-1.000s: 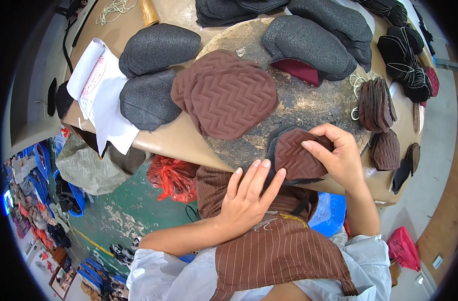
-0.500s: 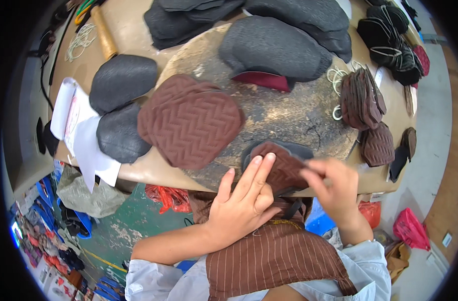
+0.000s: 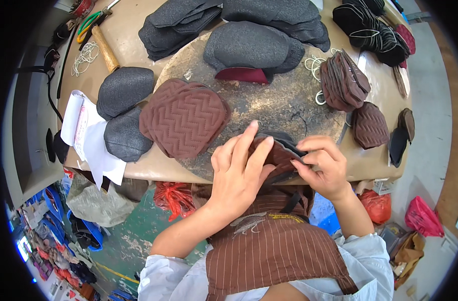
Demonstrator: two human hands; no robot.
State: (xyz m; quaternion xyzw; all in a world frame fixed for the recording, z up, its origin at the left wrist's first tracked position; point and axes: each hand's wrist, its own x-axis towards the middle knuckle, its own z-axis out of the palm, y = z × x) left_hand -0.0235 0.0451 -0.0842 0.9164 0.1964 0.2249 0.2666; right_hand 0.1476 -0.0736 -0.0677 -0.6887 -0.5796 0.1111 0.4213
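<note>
We have both hands on the brown pad [image 3: 281, 154], which is at the near edge of the worktop [image 3: 133, 37], over the near side of the round board [image 3: 249, 105]. Our left hand [image 3: 237, 168] is spread wide, its foremost fingers reaching over the pad's left side; whether its thumb grips underneath, we cannot tell. Our right hand [image 3: 323, 168] is narrow, pinching the pad's right edge between thumb and fingers. The pad is bent, with dark pieces [image 3: 279, 135] just behind it; how many layers are in the pinch is hidden.

The step in hand looks to us like handling the pad's edge against those dark pieces. The next move, we judge, calls for a steady left hand and a light right pinch, so the layers do not slip apart.

Toward the worktop's left edge, beside our left hand, lies the brown stack [image 3: 188, 118], and beyond it two black pads [image 3: 124, 90] and the paper [image 3: 96, 138], which hangs over the near edge. Toward the right edge stands the brown bundle [image 3: 342, 83].
</note>
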